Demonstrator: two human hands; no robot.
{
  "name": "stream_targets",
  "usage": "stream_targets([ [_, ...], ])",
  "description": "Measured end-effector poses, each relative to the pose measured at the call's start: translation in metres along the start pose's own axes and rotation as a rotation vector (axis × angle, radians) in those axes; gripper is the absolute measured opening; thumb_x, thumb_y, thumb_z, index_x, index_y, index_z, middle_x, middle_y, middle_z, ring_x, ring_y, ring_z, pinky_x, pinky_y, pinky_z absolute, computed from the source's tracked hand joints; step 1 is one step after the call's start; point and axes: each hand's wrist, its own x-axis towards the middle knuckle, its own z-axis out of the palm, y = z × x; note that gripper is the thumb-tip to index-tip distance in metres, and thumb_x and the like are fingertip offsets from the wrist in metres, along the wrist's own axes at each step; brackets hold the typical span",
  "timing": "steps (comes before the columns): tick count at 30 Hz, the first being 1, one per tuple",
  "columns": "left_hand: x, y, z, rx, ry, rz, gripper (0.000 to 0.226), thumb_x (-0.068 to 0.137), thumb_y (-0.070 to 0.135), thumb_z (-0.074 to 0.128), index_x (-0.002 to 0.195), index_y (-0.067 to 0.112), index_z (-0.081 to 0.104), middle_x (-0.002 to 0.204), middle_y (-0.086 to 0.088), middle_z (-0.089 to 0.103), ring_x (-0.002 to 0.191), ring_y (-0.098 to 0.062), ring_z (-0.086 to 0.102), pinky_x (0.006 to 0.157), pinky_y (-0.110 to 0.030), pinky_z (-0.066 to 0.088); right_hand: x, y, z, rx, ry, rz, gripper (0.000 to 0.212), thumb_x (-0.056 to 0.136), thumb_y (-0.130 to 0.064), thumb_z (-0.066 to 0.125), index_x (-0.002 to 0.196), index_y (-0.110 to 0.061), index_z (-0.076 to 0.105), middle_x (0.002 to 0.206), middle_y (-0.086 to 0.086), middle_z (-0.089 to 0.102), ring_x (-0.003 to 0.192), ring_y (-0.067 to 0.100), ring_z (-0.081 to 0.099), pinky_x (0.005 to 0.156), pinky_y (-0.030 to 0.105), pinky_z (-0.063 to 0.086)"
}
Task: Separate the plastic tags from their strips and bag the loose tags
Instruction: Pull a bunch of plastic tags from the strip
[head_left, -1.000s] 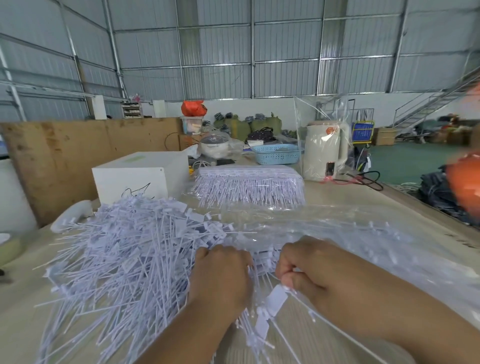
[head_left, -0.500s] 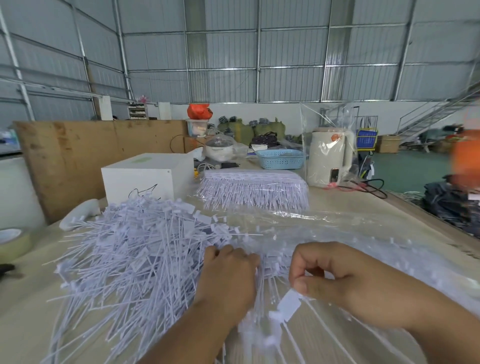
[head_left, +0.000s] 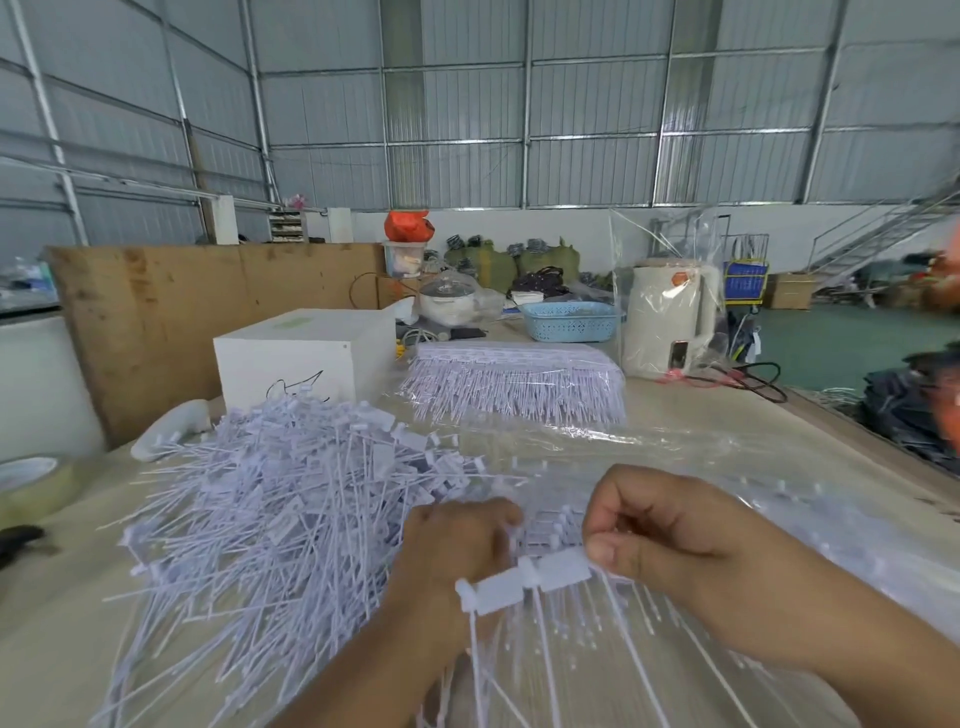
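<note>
Raised since before, two joined tags (head_left: 530, 578) sit pinched between left hand (head_left: 457, 551) and right hand (head_left: 670, 551).

Bright, even daylight fills a wide-angle head view, with soft, faint shadows. Wall lines bow toward the edges. Glare streaks the clear plastic sheet (head_left: 597, 441). The right edge smears with motion blur; both hands look slightly soft.

White box (head_left: 291, 358), blue basket (head_left: 569, 322), bagged cream kettle (head_left: 670, 317), tape roll (head_left: 31, 486) on the table (head_left: 701, 410).
</note>
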Motion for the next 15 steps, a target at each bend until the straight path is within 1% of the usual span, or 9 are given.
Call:
stream_targets([
  [2,-0.008,0.003,-0.015,-0.310,0.049,0.006,0.020,0.094,0.019,0.057,0.091,0.031,0.072,0.088,0.005,0.072,0.083,-0.012,0.066,0.076,-0.032,0.053,0.001,0.004,-0.001,-0.062,-0.037,0.026,0.011,0.090,-0.033,0.066,0.080,-0.031,0.061,0.071,0.013,0.053,0.063,0.015,0.044,0.062,0.032,0.038],
  [4,-0.014,0.005,-0.029,-0.516,0.074,0.057,0.019,0.089,0.038,0.057,0.080,0.032,0.072,0.080,0.007,0.071,0.076,-0.010,0.066,0.068,-0.028,0.051,0.002,0.005,0.001,-0.107,-0.058,0.047,0.011,0.090,-0.032,0.066,0.080,-0.032,0.060,0.073,0.010,0.056,0.064,0.011,0.046,0.062,0.031,0.039],
  [5,-0.017,0.008,-0.036,-0.607,0.021,0.071,0.025,0.086,0.047,0.054,0.079,0.031,0.072,0.077,0.008,0.071,0.074,-0.009,0.065,0.066,-0.022,0.048,0.002,0.006,0.002,-0.112,-0.065,0.054,0.011,0.090,-0.033,0.066,0.081,-0.032,0.060,0.073,0.009,0.056,0.065,0.010,0.046,0.063,0.031,0.040],
  [7,-0.021,0.018,-0.044,-0.637,-0.187,0.088,0.046,0.083,0.065,0.048,0.078,0.026,0.073,0.071,0.008,0.068,0.068,-0.006,0.062,0.064,-0.013,0.044,0.003,0.006,0.005,-0.082,-0.082,0.064,0.010,0.088,-0.036,0.065,0.082,-0.029,0.061,0.073,0.008,0.057,0.066,0.010,0.047,0.064,0.031,0.039],
  [9,-0.025,0.027,-0.048,-0.676,-0.423,0.034,0.063,0.077,0.075,0.040,0.074,0.021,0.073,0.064,0.005,0.067,0.058,-0.007,0.060,0.058,-0.014,0.044,0.003,0.007,0.007,-0.057,-0.093,0.067,0.011,0.083,-0.039,0.065,0.082,-0.028,0.063,0.073,0.009,0.059,0.066,0.010,0.047,0.065,0.032,0.038],
  [10,-0.026,0.030,-0.050,-0.771,-0.530,-0.017,0.064,0.074,0.075,0.040,0.075,0.020,0.072,0.062,0.001,0.067,0.053,-0.010,0.059,0.054,-0.018,0.044,0.004,0.007,0.007,-0.049,-0.088,0.064,0.011,0.082,-0.039,0.065,0.081,-0.028,0.064,0.073,0.009,0.059,0.066,0.011,0.048,0.065,0.032,0.039],
  [12,-0.027,0.031,-0.056,-0.950,-0.644,-0.084,0.053,0.075,0.065,0.057,0.082,0.015,0.070,0.060,-0.005,0.065,0.051,-0.013,0.059,0.049,-0.020,0.042,0.004,0.008,0.008,-0.019,-0.050,0.050,0.010,0.081,-0.038,0.065,0.080,-0.028,0.065,0.072,0.009,0.059,0.066,0.013,0.049,0.064,0.032,0.039],
  [14,-0.025,0.024,-0.061,-0.988,-0.688,-0.071,0.030,0.072,0.039,0.069,0.089,0.014,0.072,0.063,-0.005,0.066,0.053,-0.012,0.061,0.046,-0.018,0.040,0.004,0.009,0.007,-0.007,-0.009,0.052,0.011,0.080,-0.038,0.066,0.080,-0.028,0.066,0.071,0.006,0.059,0.065,0.012,0.049,0.063,0.031,0.040],
  [15,-0.025,0.022,-0.064,-0.981,-0.718,-0.061,0.026,0.070,0.027,0.071,0.092,0.014,0.073,0.064,-0.005,0.066,0.054,-0.012,0.060,0.046,-0.017,0.040,0.005,0.009,0.007,-0.016,-0.005,0.062,0.011,0.079,-0.040,0.066,0.080,-0.029,0.066,0.072,0.002,0.060,0.065,0.010,0.049,0.063,0.029,0.040],
])
